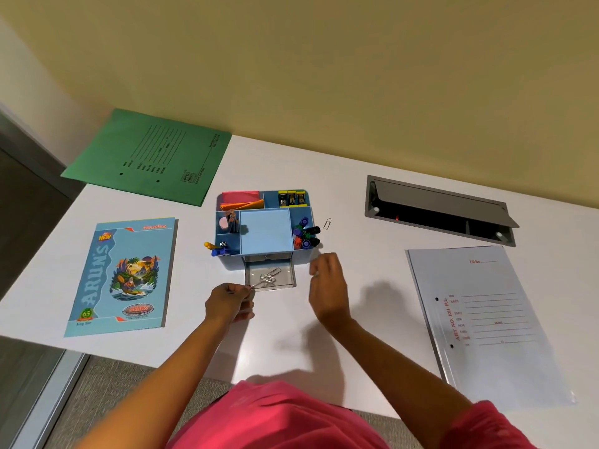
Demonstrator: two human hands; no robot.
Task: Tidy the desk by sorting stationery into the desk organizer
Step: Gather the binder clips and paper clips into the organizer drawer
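While L hand (228, 301) pinches a clip (255, 286) at drawer (293, 275) edge — R hand (327, 286) curled, grip unclear.

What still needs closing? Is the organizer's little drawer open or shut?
Open: the drawer is pulled out from the organizer, paper clips visible inside.

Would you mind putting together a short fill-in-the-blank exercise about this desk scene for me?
1. The small drawer at the front of the organizer is pulled ____.
2. The left hand pinches a ____ at the drawer's front corner.
3. A loose paper clip lies on the desk to the ____ of the organizer.
4. The folder at the far left corner is ____ in colour.

Missing words: open; paper clip; right; green.
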